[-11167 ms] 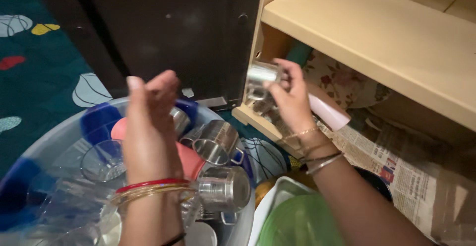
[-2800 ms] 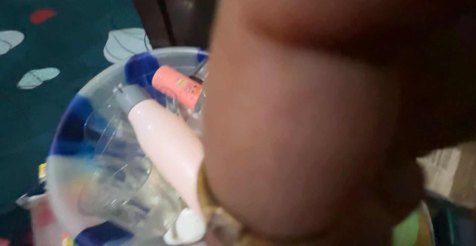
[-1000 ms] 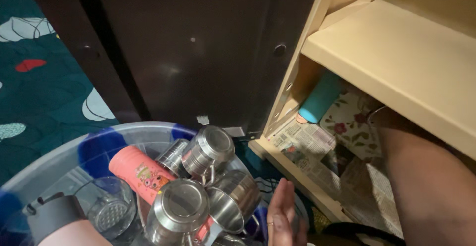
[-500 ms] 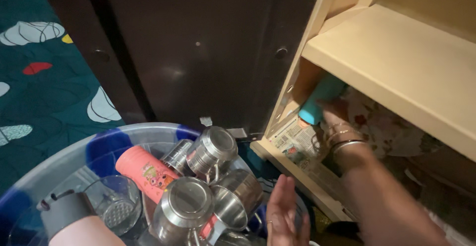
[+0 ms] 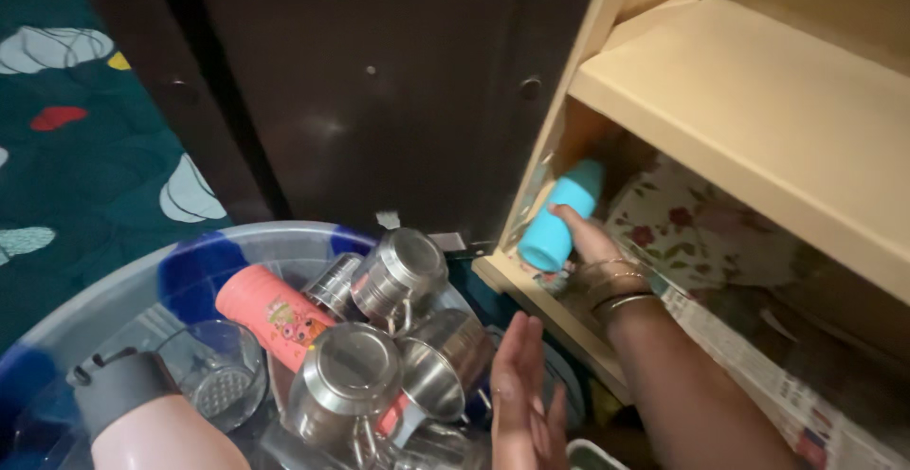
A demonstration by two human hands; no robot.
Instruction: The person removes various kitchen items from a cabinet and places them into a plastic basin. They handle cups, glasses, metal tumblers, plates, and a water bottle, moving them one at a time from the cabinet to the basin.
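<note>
My right hand [image 5: 580, 240] is inside the lower cupboard shelf, gripping a light blue bottle [image 5: 561, 216] that lies tilted near the shelf's front left corner. My left hand [image 5: 519, 396] hovers open, palm up, beside the clear plastic tub [image 5: 123, 280] with blue patches. The tub holds several steel mugs [image 5: 398, 276], a pink tumbler [image 5: 270, 315], a clear glass [image 5: 213, 380] and a pale pink bottle with a grey cap [image 5: 128, 404].
The cream wooden cupboard [image 5: 758, 119] has newspaper [image 5: 758, 366] lining its lower shelf and a floral sheet [image 5: 692, 228] behind. A dark brown door [image 5: 379, 81] stands at the back. A teal patterned rug [image 5: 66, 148] covers the floor at left.
My right hand has closed on the blue bottle and drawn it toward the shelf's front edge. The left hand has stayed by the tub.
</note>
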